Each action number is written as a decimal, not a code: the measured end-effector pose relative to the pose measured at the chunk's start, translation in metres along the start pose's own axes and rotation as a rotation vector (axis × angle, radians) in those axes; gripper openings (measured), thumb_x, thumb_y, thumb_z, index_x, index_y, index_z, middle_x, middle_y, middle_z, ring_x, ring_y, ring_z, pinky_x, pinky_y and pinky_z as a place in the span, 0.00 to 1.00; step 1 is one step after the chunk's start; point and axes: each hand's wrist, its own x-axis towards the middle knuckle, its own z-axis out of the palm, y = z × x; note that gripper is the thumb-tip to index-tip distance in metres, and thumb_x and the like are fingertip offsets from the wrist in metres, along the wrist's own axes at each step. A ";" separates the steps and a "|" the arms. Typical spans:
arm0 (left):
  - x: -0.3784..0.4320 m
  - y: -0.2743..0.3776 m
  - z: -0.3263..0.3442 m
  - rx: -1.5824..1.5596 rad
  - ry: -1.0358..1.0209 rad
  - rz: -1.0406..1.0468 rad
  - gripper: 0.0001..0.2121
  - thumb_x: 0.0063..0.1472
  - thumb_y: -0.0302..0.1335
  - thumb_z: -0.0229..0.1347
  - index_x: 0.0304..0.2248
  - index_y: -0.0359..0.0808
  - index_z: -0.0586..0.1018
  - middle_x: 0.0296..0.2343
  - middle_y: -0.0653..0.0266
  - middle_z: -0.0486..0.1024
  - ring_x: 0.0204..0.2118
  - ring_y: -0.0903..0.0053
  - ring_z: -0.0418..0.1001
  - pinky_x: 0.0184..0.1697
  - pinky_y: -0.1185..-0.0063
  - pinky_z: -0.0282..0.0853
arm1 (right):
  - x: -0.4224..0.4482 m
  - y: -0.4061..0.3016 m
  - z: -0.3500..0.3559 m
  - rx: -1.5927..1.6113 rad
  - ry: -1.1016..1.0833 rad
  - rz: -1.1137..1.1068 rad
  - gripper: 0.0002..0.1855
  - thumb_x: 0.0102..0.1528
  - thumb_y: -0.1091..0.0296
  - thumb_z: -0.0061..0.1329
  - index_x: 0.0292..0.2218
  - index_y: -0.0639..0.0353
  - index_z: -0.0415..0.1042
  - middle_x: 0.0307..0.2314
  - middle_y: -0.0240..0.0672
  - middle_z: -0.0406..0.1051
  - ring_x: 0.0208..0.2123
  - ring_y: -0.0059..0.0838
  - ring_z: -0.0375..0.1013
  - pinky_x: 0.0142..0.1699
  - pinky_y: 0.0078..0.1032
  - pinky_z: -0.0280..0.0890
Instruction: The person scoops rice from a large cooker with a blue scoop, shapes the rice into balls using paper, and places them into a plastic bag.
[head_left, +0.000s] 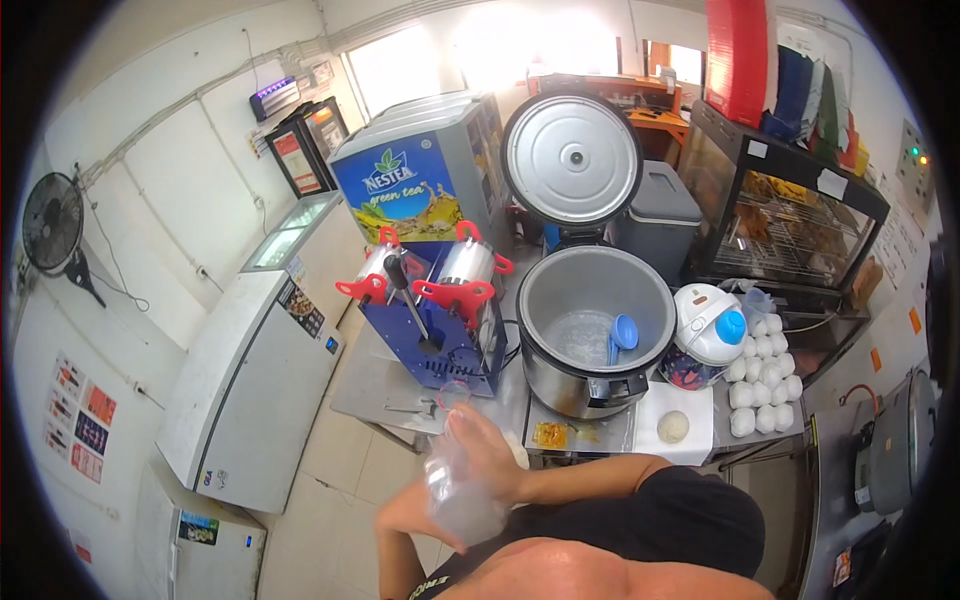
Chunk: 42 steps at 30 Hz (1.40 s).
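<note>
Both my hands are at a clear plastic bag (459, 495) with whitish, cloudy contents, held in front of my body. My right hand (486, 450) is closed around its upper part. Partly hidden behind the bag, my left hand (420, 501) supports its lower side. A thin pink ring (454, 394) shows just above my right fingers; whether it is attached to the bag I cannot tell. Beyond my hands stands a large open rice cooker (596, 322), with a blue scoop (622, 336) inside. A rounded mound of rice (673, 427) lies on white paper (694, 397) at the table's near edge.
A blue machine (427, 352) with red-handled rolls stands left of the cooker, before a drink dispenser (405, 180). Right are a white lidded container (701, 330), several white wrapped bundles (765, 375) and a glass food warmer (795, 217). A sauce packet (551, 433) lies near the table edge.
</note>
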 end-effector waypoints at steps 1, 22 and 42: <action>-0.010 -0.017 0.007 -0.016 -0.016 -0.060 0.50 0.39 0.36 0.80 0.62 0.36 0.69 0.50 0.58 0.76 0.55 0.62 0.74 0.59 0.67 0.68 | -0.004 -0.006 0.005 0.045 0.023 0.097 0.15 0.76 0.55 0.37 0.38 0.53 0.64 0.29 0.21 0.63 0.29 0.13 0.62 0.36 0.21 0.63; -0.009 -0.148 0.033 0.222 0.296 -0.340 0.40 0.44 0.41 0.79 0.54 0.33 0.77 0.51 0.51 0.76 0.57 0.62 0.74 0.58 0.64 0.70 | 0.030 0.041 -0.107 -0.976 -0.536 -0.097 0.37 0.53 0.65 0.61 0.62 0.63 0.68 0.57 0.48 0.70 0.61 0.45 0.66 0.68 0.41 0.59; 0.084 0.002 0.067 0.204 -0.743 -0.104 0.25 0.56 0.41 0.73 0.49 0.37 0.83 0.40 0.60 0.83 0.45 0.73 0.80 0.52 0.72 0.74 | -0.036 -0.082 0.007 -0.700 -0.415 -0.009 0.55 0.53 0.67 0.70 0.72 0.48 0.50 0.62 0.42 0.61 0.64 0.35 0.63 0.68 0.35 0.58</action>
